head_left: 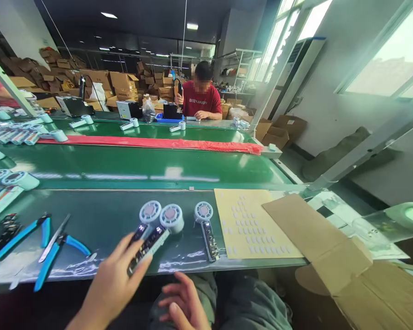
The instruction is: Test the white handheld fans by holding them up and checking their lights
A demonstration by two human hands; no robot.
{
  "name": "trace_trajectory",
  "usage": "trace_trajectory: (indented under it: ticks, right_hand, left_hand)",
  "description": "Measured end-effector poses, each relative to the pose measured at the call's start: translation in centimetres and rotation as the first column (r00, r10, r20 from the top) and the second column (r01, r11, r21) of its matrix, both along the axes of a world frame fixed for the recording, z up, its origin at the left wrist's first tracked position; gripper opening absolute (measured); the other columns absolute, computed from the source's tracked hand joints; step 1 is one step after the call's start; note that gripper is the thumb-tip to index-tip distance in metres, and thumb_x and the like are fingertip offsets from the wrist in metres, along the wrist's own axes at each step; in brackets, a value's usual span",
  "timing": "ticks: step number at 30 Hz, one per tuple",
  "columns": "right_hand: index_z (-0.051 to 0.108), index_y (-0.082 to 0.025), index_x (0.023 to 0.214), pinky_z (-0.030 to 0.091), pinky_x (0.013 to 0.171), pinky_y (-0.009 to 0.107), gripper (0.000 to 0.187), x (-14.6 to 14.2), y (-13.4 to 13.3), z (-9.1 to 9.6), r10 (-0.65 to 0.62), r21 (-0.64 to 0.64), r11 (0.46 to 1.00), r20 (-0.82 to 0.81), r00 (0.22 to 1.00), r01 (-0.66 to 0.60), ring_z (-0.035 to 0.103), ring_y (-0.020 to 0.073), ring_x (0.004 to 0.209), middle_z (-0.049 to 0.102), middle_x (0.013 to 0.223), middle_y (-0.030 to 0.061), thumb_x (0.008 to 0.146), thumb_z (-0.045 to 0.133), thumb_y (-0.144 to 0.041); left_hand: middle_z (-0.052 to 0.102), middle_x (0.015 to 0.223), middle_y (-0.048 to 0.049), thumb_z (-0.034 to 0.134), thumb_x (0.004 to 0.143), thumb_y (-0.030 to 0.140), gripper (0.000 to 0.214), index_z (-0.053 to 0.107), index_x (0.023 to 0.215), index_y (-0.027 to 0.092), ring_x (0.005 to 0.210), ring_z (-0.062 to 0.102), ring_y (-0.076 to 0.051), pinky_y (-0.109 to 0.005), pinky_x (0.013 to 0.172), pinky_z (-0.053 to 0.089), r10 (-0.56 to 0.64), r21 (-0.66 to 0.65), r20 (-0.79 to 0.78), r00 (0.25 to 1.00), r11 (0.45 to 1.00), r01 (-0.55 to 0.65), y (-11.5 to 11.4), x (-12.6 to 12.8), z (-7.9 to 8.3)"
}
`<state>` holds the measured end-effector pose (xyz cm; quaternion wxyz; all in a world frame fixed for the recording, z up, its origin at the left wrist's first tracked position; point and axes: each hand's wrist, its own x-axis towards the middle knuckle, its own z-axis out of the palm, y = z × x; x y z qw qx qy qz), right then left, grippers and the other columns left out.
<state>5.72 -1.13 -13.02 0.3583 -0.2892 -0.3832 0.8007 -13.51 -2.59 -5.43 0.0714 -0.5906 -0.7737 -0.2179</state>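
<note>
My left hand (119,270) is closed on a small round-headed handheld unit (172,218), pale blue with an exposed circuit board along its handle. My thumb lies on its near side. A second unit (150,211) of the same kind lies right beside it, its handle partly hidden under my fingers; I cannot tell whether it is gripped too. Below the table edge, over my lap, my right hand (186,302) is held with fingers apart and slightly curled, with nothing in it. A third such unit (204,212) lies on the table, right of the held one.
A yellow sheet (258,224) of small pale pads lies at right, beside an open cardboard box (323,233). Blue-handled pliers (53,250) and cutters lie left, near loose circuit boards (3,233). Beyond runs a green conveyor (151,165) with a red strip. A co-worker (203,96) sits opposite.
</note>
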Motion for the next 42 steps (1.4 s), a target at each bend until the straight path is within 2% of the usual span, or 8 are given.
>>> trace_trajectory:
  ticks: [5, 8, 11, 14, 17, 30, 37, 42]
  right_hand:
    - [0.032, -0.023, 0.125, 0.04, 0.094, 0.041, 0.062, -4.5, -0.7, 1.7, 0.035, -0.127, 0.99, -0.229, 0.973, -0.065, 0.05, 0.0244, 0.11, 0.053, 0.118, 0.0093, 0.078, 0.067, -0.045]
    - [0.033, -0.022, 0.126, 0.03, 0.103, 0.037, 0.059, -4.1, -0.8, 2.3, -0.005, -0.118, 0.993, -0.175, 0.985, -0.015, 0.043, 0.0228, 0.118, 0.048, 0.126, 0.0078, 0.081, 0.065, -0.042]
    - [0.035, -0.021, 0.127, 0.03, 0.102, 0.037, 0.058, -2.5, -1.0, 2.9, -0.001, -0.139, 0.99, -0.122, 0.993, -0.016, 0.043, 0.0233, 0.117, 0.048, 0.126, 0.0073, 0.081, 0.064, -0.041]
    - [0.035, -0.022, 0.128, 0.043, 0.086, 0.038, 0.056, -0.5, -1.4, 3.7, 0.037, -0.233, 0.97, -0.145, 0.989, -0.071, 0.052, 0.0248, 0.102, 0.05, 0.121, 0.0079, 0.082, 0.062, -0.039]
    - [0.038, -0.023, 0.129, 0.046, 0.071, 0.033, 0.049, 1.3, -2.0, 4.1, 0.054, -0.283, 0.954, -0.154, 0.987, -0.097, 0.055, 0.0229, 0.09, 0.053, 0.113, 0.0072, 0.085, 0.057, -0.036]
    - [0.035, -0.023, 0.132, 0.039, 0.055, 0.024, 0.058, 2.5, -3.4, 2.3, 0.002, -0.088, 0.996, 0.166, 0.986, 0.013, 0.041, 0.0154, 0.063, 0.047, 0.074, 0.0003, 0.086, 0.049, -0.055]
    - [0.035, -0.022, 0.133, 0.043, 0.061, 0.027, 0.056, 2.8, -3.4, 2.1, -0.007, -0.026, 1.0, 0.187, 0.982, 0.012, 0.051, 0.021, 0.084, 0.054, 0.1, 0.0063, 0.088, 0.046, -0.053]
    - [0.036, -0.024, 0.133, 0.039, 0.09, 0.029, 0.052, 3.1, -3.4, 2.0, -0.027, 0.006, 1.0, 0.198, 0.98, 0.026, 0.04, 0.0217, 0.114, 0.047, 0.124, 0.0034, 0.089, 0.047, -0.049]
  left_hand:
    - [0.053, 0.123, -0.0099, 0.046, 0.082, 0.043, 0.034, 0.055, 0.113, 0.029, 0.098, 0.062, -0.027, -0.036, 0.073, 0.057, -0.004, -0.036, 0.062, 0.998, 0.999, 0.006, -5.2, 3.8, -3.5]
    - [0.046, 0.131, -0.0065, 0.052, 0.079, 0.044, 0.044, 0.046, 0.122, 0.037, 0.112, 0.053, -0.029, -0.042, 0.084, 0.053, 0.052, -0.092, 0.407, 0.912, 0.996, -0.016, -5.8, 5.1, -3.4]
    - [0.043, 0.134, -0.0059, 0.058, 0.075, 0.047, 0.067, 0.026, 0.134, 0.039, 0.117, 0.048, -0.028, -0.041, 0.089, 0.049, 0.163, -0.12, 0.862, 0.48, 0.986, -0.119, -5.7, 6.6, -1.9]
    - [0.056, 0.115, -0.0053, 0.058, 0.076, 0.046, 0.066, 0.027, 0.133, 0.034, 0.099, 0.057, -0.023, -0.031, 0.076, 0.052, 0.229, -0.234, 0.972, -0.05, 0.952, -0.196, -5.3, 8.0, -0.4]
    - [0.059, 0.089, -0.0019, 0.056, 0.08, 0.045, 0.047, 0.044, 0.121, 0.027, 0.075, 0.054, -0.015, -0.024, 0.06, 0.047, 0.233, -0.259, 0.944, -0.233, 0.962, -0.085, -5.3, 8.8, -0.6]
    - [0.044, 0.073, 0.0032, 0.042, 0.086, 0.049, 0.028, 0.046, 0.092, 0.022, 0.051, 0.034, -0.004, -0.014, 0.042, 0.019, 0.247, -0.255, 0.965, -0.088, 0.963, -0.091, -6.0, 10.0, -3.0]
    - [0.048, 0.081, 0.0005, 0.04, 0.087, 0.049, 0.028, 0.044, 0.1, 0.024, 0.06, 0.044, -0.009, -0.017, 0.042, 0.027, 0.215, -0.217, 0.97, -0.114, 0.976, -0.003, -6.7, 10.4, -3.4]
    - [0.047, 0.079, 0.0007, 0.038, 0.088, 0.049, 0.028, 0.044, 0.098, 0.024, 0.059, 0.043, -0.009, -0.017, 0.043, 0.026, 0.22, -0.219, 0.97, -0.106, 0.976, 0.019, -6.9, 10.3, -3.1]
